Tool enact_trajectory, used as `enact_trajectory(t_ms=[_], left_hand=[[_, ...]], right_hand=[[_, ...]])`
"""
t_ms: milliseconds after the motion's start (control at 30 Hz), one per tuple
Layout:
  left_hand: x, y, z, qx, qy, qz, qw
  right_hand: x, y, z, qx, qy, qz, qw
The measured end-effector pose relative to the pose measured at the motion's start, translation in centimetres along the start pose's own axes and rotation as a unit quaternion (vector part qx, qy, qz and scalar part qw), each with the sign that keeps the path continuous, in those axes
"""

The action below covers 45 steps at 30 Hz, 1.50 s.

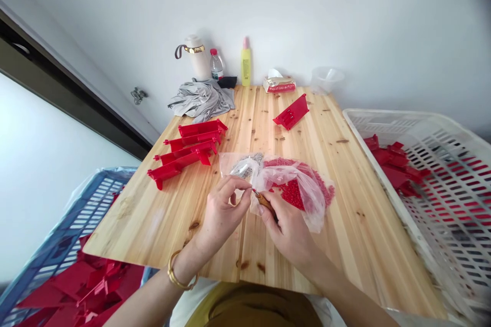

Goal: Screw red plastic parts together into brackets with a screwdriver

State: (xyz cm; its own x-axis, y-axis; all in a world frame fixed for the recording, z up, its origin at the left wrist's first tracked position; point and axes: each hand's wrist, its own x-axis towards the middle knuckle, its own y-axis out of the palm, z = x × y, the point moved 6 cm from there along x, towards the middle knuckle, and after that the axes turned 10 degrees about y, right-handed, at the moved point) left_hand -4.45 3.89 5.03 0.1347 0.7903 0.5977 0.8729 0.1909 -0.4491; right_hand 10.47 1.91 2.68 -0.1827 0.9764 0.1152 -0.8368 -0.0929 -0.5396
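Note:
My right hand (286, 227) is closed around a small tool with a brown handle (265, 203), its tip pointing left. Fingers pinched, my left hand (227, 204) meets that tip. A tiny red speck shows at the tip, but what the left fingers hold is too small to make out. Just beyond the hands lies a clear plastic bag (312, 196) with many small red pieces (293, 191) in it. Beside it, a second clear bag (227, 162) holds small silvery metal parts (251, 165).
Several red plastic parts (184, 150) stand in a row at left; another red part (292, 112) is farther back. A blue basket (82, 202) and a white basket (456, 156) flank the table. Grey cloth (203, 99), a flask (198, 59), bottles and a tissue box (279, 84) line the back.

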Motion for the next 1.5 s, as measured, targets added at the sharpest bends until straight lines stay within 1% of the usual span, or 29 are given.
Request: enact_trajectory(t_ms=[67,167,233,300,400,500,567,633,733,833,1033,1167,1367,1433,1500], left_hand=[[0.0,0.5,0.6,-0.023,-0.047,0.002,0.999],[-0.4,1.6,2.0,-0.094,-0.153,0.003,0.984],[-0.8,2.7,2.9,-0.182,-0.224,-0.008,0.958],[-1.2,3.9,3.5,-0.281,-0.274,-0.028,0.92],[-1.6,5.3,3.7,-0.386,-0.319,-0.055,0.864],[-1.9,6.1,3.7,-0.447,-0.356,-0.075,0.817],[-2.1,6.4,3.6,-0.474,-0.373,-0.081,0.794],[-2.1,6.5,3.6,-0.489,-0.379,-0.081,0.781],[-2.0,6.4,3.6,-0.494,-0.381,-0.083,0.777],[-1.9,6.3,3.8,-0.49,-0.377,-0.092,0.781],[-1.9,5.9,3.7,-0.481,-0.36,-0.092,0.794],[-1.9,5.6,3.6,-0.465,-0.345,-0.1,0.809],[-2.0,5.5,3.5,-0.447,-0.329,-0.092,0.827],[-2.1,5.5,3.4,-0.45,-0.329,-0.097,0.824],[-2.2,5.6,3.3,-0.465,-0.338,-0.101,0.812]], right_hand=[[0.0,-0.1,-0.1,-0.004,0.001,0.0,1.0],[0.1,-0.2,-0.6,-0.015,0.011,-0.001,1.0],[0.2,-0.2,-0.9,-0.023,0.021,-0.008,0.999],[0.4,-0.3,-1.3,-0.031,0.033,-0.017,0.999],[0.6,-0.4,-1.5,-0.052,0.041,-0.031,0.997],[0.6,-0.6,-1.5,-0.084,0.03,-0.049,0.995],[0.5,-0.7,-1.6,-0.092,0.029,-0.054,0.994],[0.4,-0.8,-1.7,-0.092,0.032,-0.049,0.994],[0.4,-1.0,-1.7,-0.093,0.029,-0.038,0.994],[0.3,-1.1,-1.7,-0.089,0.025,-0.032,0.995],[0.3,-1.1,-1.5,-0.077,0.019,-0.026,0.997],[0.2,-1.0,-1.5,-0.066,0.019,-0.022,0.997],[-0.1,-0.9,-1.6,-0.058,0.025,-0.017,0.998],[-0.2,-0.9,-1.5,-0.055,0.025,-0.015,0.998],[-0.2,-0.9,-1.5,-0.051,0.026,-0.013,0.998]])
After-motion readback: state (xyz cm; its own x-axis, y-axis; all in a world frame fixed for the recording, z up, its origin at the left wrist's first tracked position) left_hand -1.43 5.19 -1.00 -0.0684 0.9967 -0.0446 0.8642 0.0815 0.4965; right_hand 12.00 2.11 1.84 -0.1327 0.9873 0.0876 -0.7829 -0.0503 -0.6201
